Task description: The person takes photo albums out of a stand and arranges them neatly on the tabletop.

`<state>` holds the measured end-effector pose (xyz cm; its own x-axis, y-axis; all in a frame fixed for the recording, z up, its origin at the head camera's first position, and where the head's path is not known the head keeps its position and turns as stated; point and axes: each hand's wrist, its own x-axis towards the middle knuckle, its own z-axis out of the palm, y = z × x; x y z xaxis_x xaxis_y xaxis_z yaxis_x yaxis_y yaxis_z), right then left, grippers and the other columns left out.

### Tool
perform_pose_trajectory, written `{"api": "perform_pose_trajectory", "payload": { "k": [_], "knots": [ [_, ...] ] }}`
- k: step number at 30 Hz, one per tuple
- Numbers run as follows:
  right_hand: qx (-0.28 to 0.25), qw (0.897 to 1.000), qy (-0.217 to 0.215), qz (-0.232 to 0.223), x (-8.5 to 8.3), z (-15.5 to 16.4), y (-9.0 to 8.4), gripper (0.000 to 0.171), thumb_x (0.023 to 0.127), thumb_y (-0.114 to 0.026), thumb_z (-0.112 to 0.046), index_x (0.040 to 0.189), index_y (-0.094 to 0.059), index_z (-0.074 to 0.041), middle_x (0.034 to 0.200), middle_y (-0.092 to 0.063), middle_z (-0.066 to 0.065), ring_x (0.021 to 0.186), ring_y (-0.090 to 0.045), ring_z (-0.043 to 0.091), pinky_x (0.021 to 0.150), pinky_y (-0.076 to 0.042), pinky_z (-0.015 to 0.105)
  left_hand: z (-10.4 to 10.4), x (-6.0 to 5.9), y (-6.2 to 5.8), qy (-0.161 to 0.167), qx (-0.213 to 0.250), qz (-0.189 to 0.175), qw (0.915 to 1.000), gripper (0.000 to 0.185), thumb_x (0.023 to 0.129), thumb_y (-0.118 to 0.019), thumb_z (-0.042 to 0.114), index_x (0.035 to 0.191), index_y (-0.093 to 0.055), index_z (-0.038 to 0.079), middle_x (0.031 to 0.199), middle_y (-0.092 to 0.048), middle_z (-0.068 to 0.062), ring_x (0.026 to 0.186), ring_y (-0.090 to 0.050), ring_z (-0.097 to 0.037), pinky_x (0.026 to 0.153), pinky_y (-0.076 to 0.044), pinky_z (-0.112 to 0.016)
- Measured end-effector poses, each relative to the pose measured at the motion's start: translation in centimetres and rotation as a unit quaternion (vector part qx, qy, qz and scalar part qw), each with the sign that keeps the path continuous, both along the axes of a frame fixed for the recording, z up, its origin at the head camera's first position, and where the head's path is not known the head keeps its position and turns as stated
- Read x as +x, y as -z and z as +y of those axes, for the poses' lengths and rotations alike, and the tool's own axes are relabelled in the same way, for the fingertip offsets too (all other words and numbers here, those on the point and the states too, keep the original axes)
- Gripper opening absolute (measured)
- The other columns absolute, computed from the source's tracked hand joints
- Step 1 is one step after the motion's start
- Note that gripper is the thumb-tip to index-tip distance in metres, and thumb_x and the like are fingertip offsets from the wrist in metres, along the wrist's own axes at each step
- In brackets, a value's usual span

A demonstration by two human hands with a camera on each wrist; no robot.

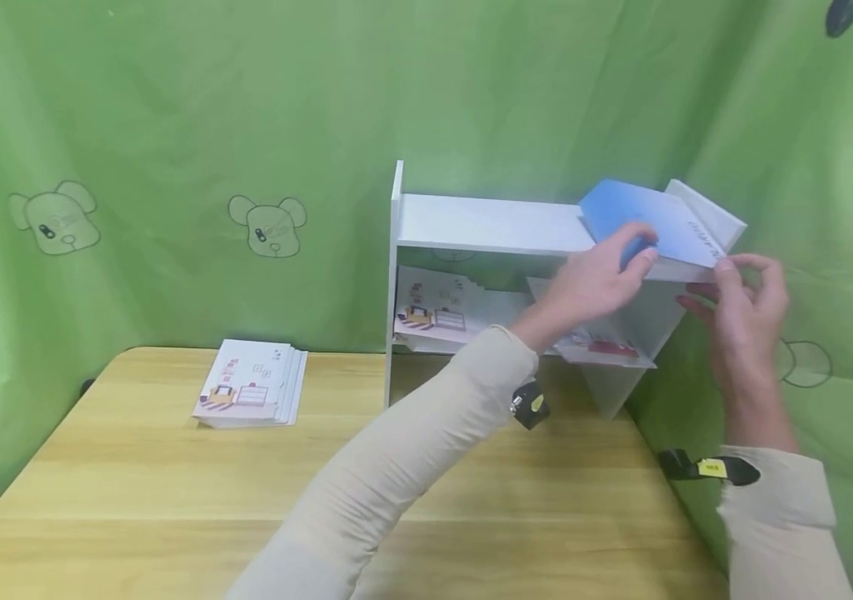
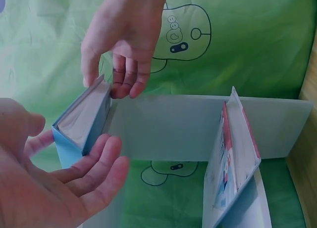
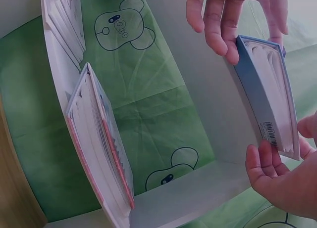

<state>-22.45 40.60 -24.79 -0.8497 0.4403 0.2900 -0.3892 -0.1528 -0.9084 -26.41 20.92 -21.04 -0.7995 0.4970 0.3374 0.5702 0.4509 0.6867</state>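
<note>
A blue hardback book [image 1: 636, 212] lies tilted at the right end of the white shelf rack's [image 1: 486, 221] top board. My left hand [image 1: 599, 279] holds its near side, thumb and fingers on either side of the book. My right hand [image 1: 749, 312] pinches the book's right corner between thumb and fingers. The left wrist view shows the book's page edges [image 2: 81, 114] between my left hand [image 2: 64, 183] and my right hand [image 2: 129, 45]. Seen from the right wrist, a barcode sits on the blue spine [image 3: 257, 99] near my right fingers.
On the rack's lower shelf, several thin books [image 1: 434, 304] stand at the left, and a red-edged book [image 1: 599, 346] is at the right. A stack of books [image 1: 246, 383] lies on the wooden table [image 1: 157, 475]. Green curtain [image 1: 172, 100] hangs close behind and right.
</note>
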Motion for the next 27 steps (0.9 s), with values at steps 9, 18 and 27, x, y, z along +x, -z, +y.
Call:
{"api": "perform_pose_trajectory", "payload": {
  "k": [9, 18, 27],
  "knots": [
    [-0.053, 0.998, -0.019, -0.002, 0.6, 1.2, 0.1, 0.032, 0.098, -0.068, -0.007, 0.122, -0.047, -0.009, 0.115, -0.064, 0.007, 0.094, -0.070, 0.021, 0.082, -0.062, 0.030, 1.6, 0.7, -0.3, -0.007, -0.030, -0.051, 0.9982, 0.032, 0.109, -0.044, 0.039, 0.140, -0.039, 0.044, 0.135, -0.060, 0.012, 0.095, -0.063, -0.015, 0.074, -0.053, -0.031],
    [-0.073, 0.997, -0.030, -0.010, 1.0, 1.5, 0.2, 0.034, 0.095, -0.071, -0.001, 0.121, -0.049, -0.007, 0.112, -0.066, 0.008, 0.094, -0.072, 0.020, 0.082, -0.062, 0.029, 2.7, 1.0, 0.1, -0.046, -0.014, -0.048, 0.9977, 0.033, 0.110, -0.041, 0.036, 0.141, -0.036, 0.044, 0.080, -0.057, 0.002, 0.051, -0.046, -0.010, 0.046, -0.046, -0.025],
    [-0.070, 0.996, -0.045, -0.022, 1.2, 1.5, 0.3, 0.037, 0.095, -0.071, 0.000, 0.123, -0.049, -0.008, 0.113, -0.065, 0.007, 0.097, -0.071, 0.020, 0.086, -0.061, 0.029, 2.2, 0.8, 0.8, -0.029, 0.033, -0.023, 0.9987, 0.036, 0.108, -0.049, 0.030, 0.143, -0.042, 0.036, 0.063, -0.046, 0.003, 0.044, -0.036, -0.008, 0.041, -0.040, -0.021]
  ]
}}
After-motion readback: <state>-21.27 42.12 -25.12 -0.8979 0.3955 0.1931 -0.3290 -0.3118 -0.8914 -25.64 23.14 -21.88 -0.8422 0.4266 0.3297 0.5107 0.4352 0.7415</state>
